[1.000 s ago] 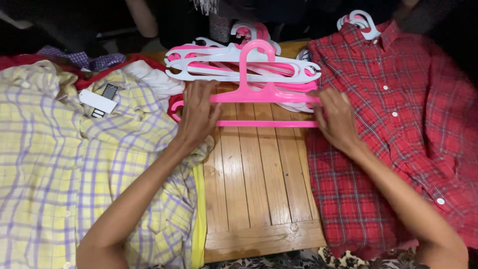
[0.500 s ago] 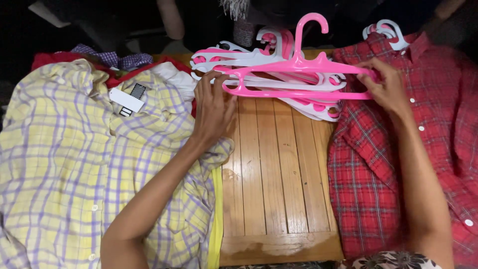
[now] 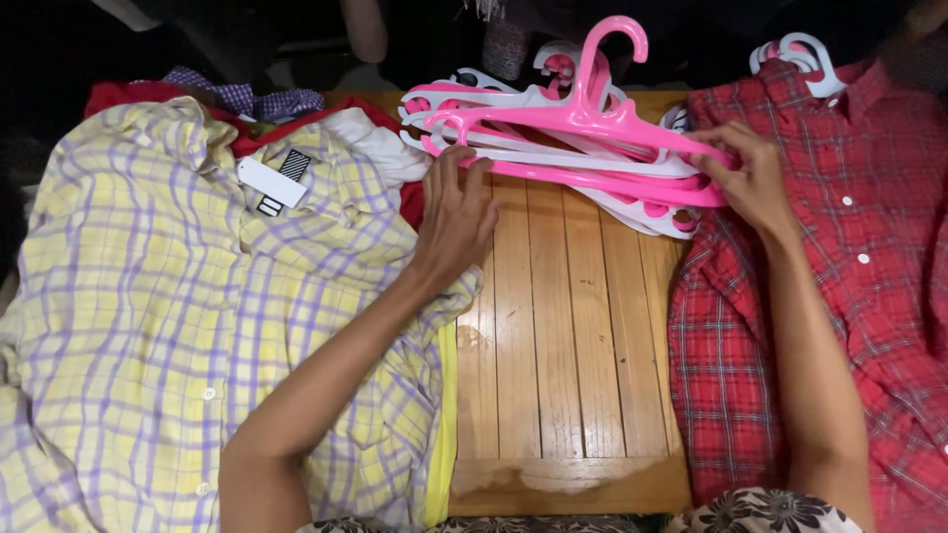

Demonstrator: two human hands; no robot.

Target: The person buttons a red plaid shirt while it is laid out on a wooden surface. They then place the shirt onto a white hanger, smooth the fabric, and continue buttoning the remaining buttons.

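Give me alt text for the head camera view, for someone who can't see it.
A person's right hand grips a pink hanger atop a pile of hangers on a wooden table; the left hand rests beside a yellow plaid shirt, opposite a red plaid shirt.

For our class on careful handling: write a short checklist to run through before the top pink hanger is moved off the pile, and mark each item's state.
1. Right hand grips the top pink hanger at its end: ok.
2. Left hand steadies the hanger pile: ok, fingertips touch it.
3. Hanger free of those beneath: cannot tell.
4. Bare wooden table between the shirts: ok.
5. Yellow shirt lies flat: not ok, rumpled.
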